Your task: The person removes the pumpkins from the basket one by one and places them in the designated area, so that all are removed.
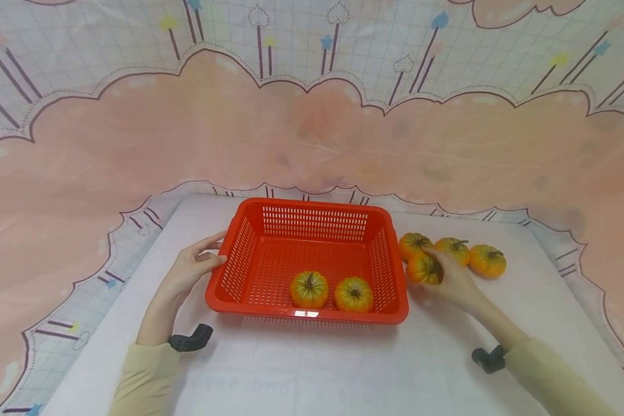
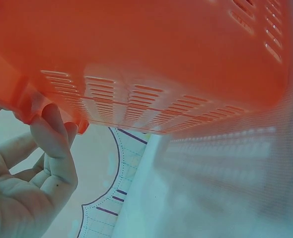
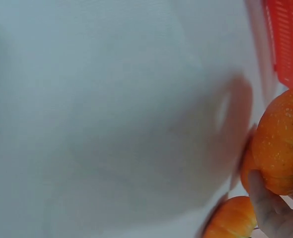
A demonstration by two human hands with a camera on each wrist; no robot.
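Right hand grips nearest small pumpkin beside red basket; left hand, fingers relaxed, steadies rim; advisable: lift clear of the neighbouring pumpkins.

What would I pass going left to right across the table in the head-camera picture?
Left hand touching the basket's edge → red basket with two pumpkins inside, one then the other → the pumpkin the right hand holds → the last pumpkin on the table.
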